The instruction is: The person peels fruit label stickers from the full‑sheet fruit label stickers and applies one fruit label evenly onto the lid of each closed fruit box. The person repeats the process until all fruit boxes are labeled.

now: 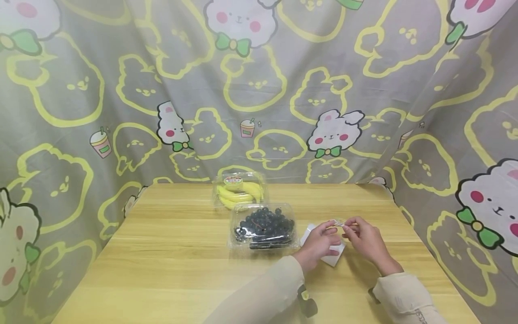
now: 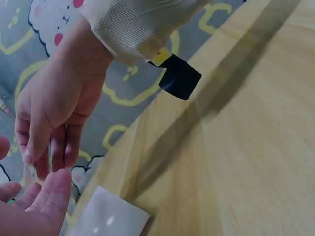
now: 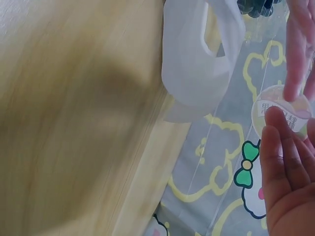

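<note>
Both hands meet above the right part of the wooden table (image 1: 162, 261). My left hand (image 1: 331, 228) and right hand (image 1: 349, 229) pinch a small round printed label (image 1: 337, 222) between their fingertips. The right wrist view shows the label (image 3: 280, 115) held from below by my right hand (image 3: 283, 147), with the left hand's fingers (image 3: 298, 54) on its upper edge. It seems stuck on thin clear film. Under the hands lies a white plastic bag (image 1: 332, 259), also seen as the bag (image 3: 202, 64) and the bag (image 2: 108, 219).
A clear clamshell of dark berries (image 1: 263, 226) stands just left of the hands. Behind it is a clear pack of bananas (image 1: 239, 192). A cartoon-print curtain (image 1: 283, 90) closes in the table at the back and on both sides.
</note>
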Motion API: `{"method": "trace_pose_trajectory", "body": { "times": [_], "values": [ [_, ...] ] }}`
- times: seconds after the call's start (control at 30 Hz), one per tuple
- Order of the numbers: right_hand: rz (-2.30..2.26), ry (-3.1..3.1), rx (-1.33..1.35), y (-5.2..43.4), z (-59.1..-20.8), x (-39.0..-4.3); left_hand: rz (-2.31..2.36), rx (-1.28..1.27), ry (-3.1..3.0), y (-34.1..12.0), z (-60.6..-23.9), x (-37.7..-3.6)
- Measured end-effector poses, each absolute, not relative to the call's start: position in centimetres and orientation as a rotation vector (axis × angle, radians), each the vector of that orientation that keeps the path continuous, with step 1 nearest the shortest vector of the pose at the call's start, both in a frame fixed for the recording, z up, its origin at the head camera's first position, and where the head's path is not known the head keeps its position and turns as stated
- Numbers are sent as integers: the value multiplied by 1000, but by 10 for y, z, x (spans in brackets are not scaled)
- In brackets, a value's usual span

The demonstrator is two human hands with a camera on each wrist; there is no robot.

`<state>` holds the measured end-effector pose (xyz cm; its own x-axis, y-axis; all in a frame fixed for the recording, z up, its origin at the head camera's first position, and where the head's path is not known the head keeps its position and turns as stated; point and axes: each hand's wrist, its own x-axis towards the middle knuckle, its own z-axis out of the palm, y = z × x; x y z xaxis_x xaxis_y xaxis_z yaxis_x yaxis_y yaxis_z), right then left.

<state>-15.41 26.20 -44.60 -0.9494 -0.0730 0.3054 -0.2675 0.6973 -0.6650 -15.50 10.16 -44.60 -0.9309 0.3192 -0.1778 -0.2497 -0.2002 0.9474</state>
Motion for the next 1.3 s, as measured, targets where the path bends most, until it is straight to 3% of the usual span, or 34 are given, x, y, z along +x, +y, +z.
{"method": "trace_pose_trajectory", "body": {
  "times": [1.3],
  "values": [
    [1124, -2669, 173, 262, -439, -158, 2227, -78, 1961, 100, -445, -164]
  ]
}}
